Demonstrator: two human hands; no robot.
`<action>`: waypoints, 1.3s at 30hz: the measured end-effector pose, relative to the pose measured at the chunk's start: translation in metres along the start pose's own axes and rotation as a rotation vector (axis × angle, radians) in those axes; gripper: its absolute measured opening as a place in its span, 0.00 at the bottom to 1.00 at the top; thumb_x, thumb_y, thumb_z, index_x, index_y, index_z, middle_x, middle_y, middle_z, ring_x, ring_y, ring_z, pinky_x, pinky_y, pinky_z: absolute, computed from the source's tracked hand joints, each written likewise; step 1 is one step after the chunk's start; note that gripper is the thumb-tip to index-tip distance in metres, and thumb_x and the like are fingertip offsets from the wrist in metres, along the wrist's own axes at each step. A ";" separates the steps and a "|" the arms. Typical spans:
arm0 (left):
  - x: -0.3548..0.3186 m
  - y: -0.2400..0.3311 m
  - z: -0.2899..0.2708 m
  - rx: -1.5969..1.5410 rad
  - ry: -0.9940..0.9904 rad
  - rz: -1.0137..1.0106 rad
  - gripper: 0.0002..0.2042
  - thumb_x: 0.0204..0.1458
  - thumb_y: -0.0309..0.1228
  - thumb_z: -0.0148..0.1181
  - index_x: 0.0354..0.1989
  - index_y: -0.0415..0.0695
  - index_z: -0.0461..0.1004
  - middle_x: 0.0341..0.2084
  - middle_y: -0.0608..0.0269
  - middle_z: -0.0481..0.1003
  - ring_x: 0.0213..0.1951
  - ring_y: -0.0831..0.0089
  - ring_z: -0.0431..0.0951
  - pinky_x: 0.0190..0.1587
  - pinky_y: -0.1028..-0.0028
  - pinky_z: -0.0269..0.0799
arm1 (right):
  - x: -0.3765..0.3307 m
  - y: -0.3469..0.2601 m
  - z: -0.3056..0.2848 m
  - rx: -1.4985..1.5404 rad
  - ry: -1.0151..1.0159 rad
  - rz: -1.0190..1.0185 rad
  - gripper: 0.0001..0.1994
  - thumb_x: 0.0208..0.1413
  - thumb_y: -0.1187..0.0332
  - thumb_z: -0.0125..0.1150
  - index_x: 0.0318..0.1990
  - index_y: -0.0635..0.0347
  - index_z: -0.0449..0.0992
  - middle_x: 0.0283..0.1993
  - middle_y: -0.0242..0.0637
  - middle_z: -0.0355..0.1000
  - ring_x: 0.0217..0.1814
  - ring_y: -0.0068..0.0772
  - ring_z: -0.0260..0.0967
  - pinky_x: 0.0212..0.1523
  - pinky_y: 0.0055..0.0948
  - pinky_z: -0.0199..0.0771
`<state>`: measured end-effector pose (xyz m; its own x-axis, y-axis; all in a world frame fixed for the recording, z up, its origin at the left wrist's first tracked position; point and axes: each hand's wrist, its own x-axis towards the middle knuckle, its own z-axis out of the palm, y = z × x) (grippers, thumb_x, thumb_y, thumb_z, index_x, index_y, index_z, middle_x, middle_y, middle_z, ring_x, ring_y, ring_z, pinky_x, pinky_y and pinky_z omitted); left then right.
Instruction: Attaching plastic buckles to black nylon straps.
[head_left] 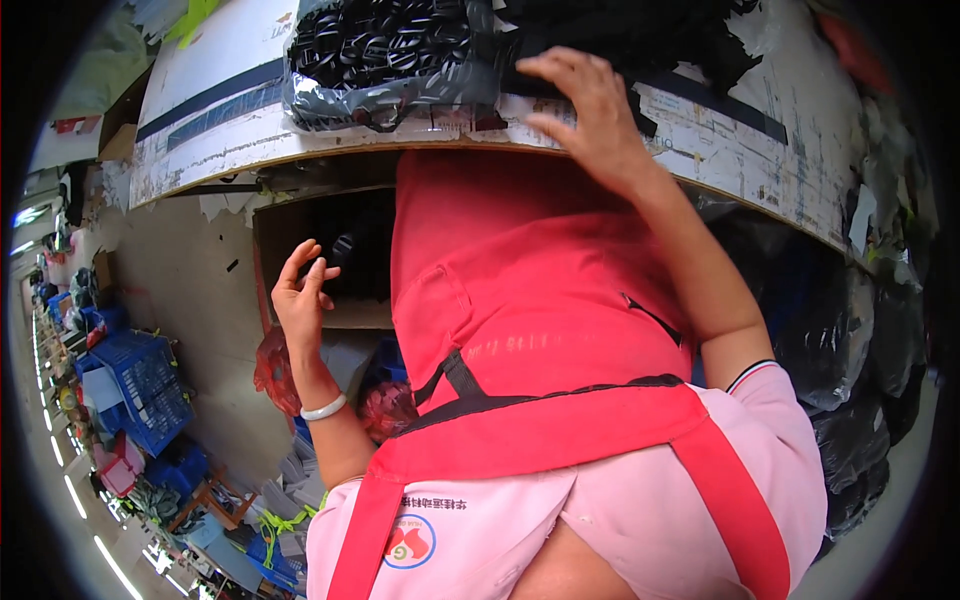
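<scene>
My left hand [304,292] is held low, left of the red apron, at the mouth of a brown cardboard box [360,316] under the table. Its fingers are loosely bent and apart. A small black oval piece [343,245] shows just beyond the fingertips, seemingly not gripped; dark contents fill the shadowed box behind it. Over the table's near edge, my right hand [590,105] is spread open with nothing in it. It hovers by black sheet material [640,38]. Left of it, a clear plastic bag [300,100] holds many small black slotted pieces [380,45].
The worn white tabletop [215,120] has a curved front edge above my lap. Black plastic bags [820,330] pile up at the right. On the left floor stand blue crates [150,390], a red plastic bag [275,372] and stacked grey sheets [300,475].
</scene>
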<state>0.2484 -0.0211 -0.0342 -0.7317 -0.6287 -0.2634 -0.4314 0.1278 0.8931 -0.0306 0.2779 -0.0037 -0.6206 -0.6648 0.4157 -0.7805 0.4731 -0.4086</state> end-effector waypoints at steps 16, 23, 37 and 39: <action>0.012 0.016 0.110 -1.201 -0.443 -0.442 0.19 0.46 0.11 0.49 0.49 0.33 0.70 0.50 0.48 0.70 0.58 0.53 0.67 0.63 0.57 0.63 | -0.030 0.044 -0.028 0.108 -0.147 0.062 0.19 0.48 0.66 0.67 0.50 0.49 0.75 0.53 0.32 0.69 0.58 0.37 0.63 0.58 0.34 0.61; 0.002 0.059 0.141 -0.989 -0.652 -0.285 0.28 0.40 0.09 0.45 0.57 0.28 0.64 0.54 0.45 0.68 0.59 0.58 0.69 0.63 0.66 0.66 | -0.007 0.056 -0.028 0.222 -0.078 0.101 0.14 0.52 0.77 0.59 0.45 0.51 0.78 0.48 0.34 0.72 0.52 0.37 0.69 0.50 0.31 0.70; -0.012 0.055 0.163 -0.721 -0.621 -0.173 0.08 0.63 0.27 0.48 0.46 0.36 0.65 0.36 0.50 0.76 0.37 0.63 0.81 0.34 0.72 0.81 | 0.041 0.005 -0.047 -0.148 0.260 -0.301 0.11 0.49 0.74 0.65 0.42 0.53 0.80 0.40 0.29 0.76 0.44 0.31 0.71 0.46 0.28 0.68; -0.012 0.059 0.164 -0.725 -0.582 -0.206 0.08 0.61 0.27 0.53 0.43 0.35 0.69 0.31 0.53 0.77 0.32 0.66 0.81 0.32 0.74 0.80 | 0.039 -0.010 -0.050 -0.025 0.393 -0.429 0.09 0.49 0.71 0.65 0.39 0.52 0.80 0.33 0.28 0.75 0.36 0.31 0.69 0.38 0.28 0.67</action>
<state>0.1450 0.1192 -0.0381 -0.9101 -0.0801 -0.4066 -0.2920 -0.5725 0.7662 -0.0512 0.2759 0.0570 -0.2264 -0.5376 0.8122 -0.9668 0.2258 -0.1200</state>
